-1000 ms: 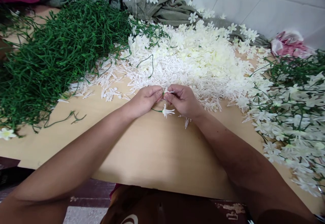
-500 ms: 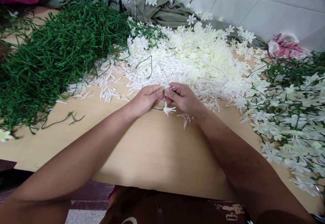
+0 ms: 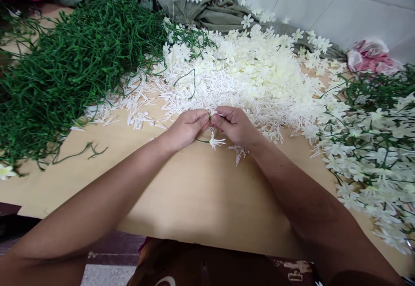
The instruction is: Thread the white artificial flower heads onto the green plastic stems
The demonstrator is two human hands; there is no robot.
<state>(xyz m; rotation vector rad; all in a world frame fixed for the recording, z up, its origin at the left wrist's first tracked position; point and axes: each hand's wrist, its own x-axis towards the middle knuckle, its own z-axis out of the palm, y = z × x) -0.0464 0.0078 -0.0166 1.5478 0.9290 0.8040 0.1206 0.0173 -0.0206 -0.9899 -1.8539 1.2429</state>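
Pinching at close quarters, two bare hands meet fingertip to fingertip over a tan surface (image 3: 194, 195) in front of me. The left hand (image 3: 189, 126) is curled, thumb pressed to finger on a thin green stem (image 3: 203, 141); the right hand (image 3: 236, 124) grips a small white piece (image 3: 221, 114), its exact shape hidden by the fingers. Just below them hangs a white flower (image 3: 216, 141), attached to the stem, its narrow petals spread.

Behind the left forearm I see a tangled heap of glossy, wiry green stems (image 3: 87, 57). Beyond the hands are matchstick-thin white slivers (image 3: 223, 89) and a mound of soft, flat, creamy petals (image 3: 266, 61). To the right lie stemmed white blossoms (image 3: 372, 147), overlapping. A crumpled grey-green cloth (image 3: 210, 16) lies against smooth pale tiles (image 3: 356, 14).

Compared with half a second ago, little differs: both hands keep the same pinch, the flower hangs in the same place, and only the view has shifted slightly.
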